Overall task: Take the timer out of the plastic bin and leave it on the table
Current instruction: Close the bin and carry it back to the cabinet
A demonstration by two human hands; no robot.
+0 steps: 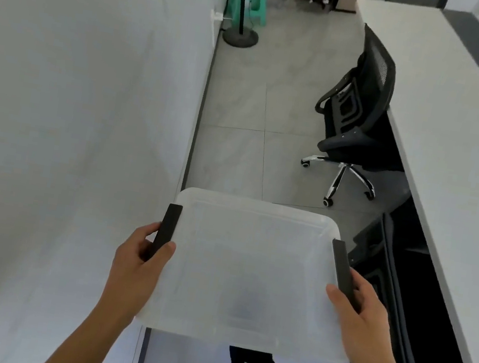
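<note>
While held, plastic bin [250,264] shows no writing.

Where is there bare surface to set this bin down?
Both hands, left hand and right hand, hold the lidded plastic bin by its black latches. The long white table on the right is bare from its near edge to the dark strip. The floor beside it is crowded by the office chair.

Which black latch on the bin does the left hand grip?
The left latch, by the white wall; the left hand wraps it. The right hand grips the other latch.
</note>
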